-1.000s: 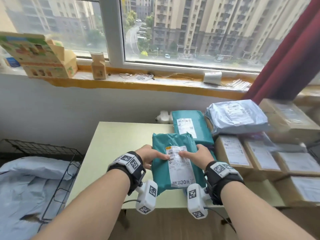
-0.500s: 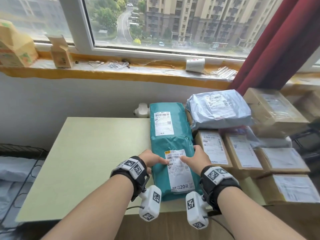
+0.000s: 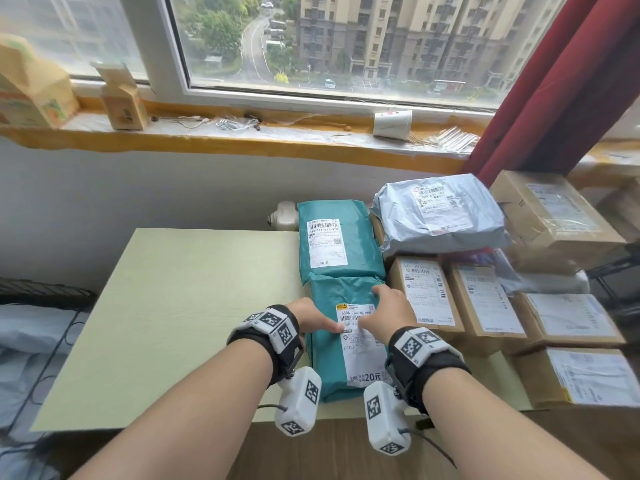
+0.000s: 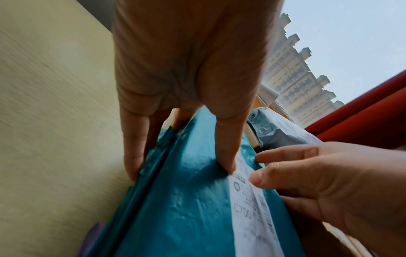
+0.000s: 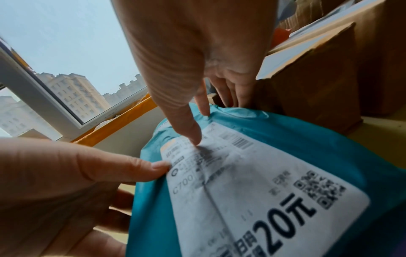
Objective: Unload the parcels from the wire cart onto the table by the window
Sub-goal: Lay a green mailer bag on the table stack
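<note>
A teal parcel (image 3: 327, 372) with a white label lies on the pale green table (image 3: 173, 306), its far end against a second teal parcel (image 3: 339, 240). My left hand (image 3: 313, 320) pinches its left edge, thumb on the label and fingers down the side (image 4: 131, 156). My right hand (image 3: 388, 313) rests on the right half. Its thumb (image 5: 191, 135) and index tip touch the top with straight fingers. The other fingers reach down between the parcel and a cardboard box (image 5: 318, 87). At far left, the black wire cart (image 3: 41, 292) holds a pale blue bag (image 3: 31, 341).
A grey bag parcel (image 3: 440, 213) sits on several labelled cardboard boxes (image 3: 485, 299) that fill the table's right side. The table's left half is bare. Cartons (image 3: 121, 98) and a paper cup (image 3: 393, 124) stand on the windowsill; a red curtain (image 3: 561, 81) hangs at right.
The teal parcel came down onto the table and slid forward against the far teal parcel. The view swung right, leaving the cart at the frame's edge.
</note>
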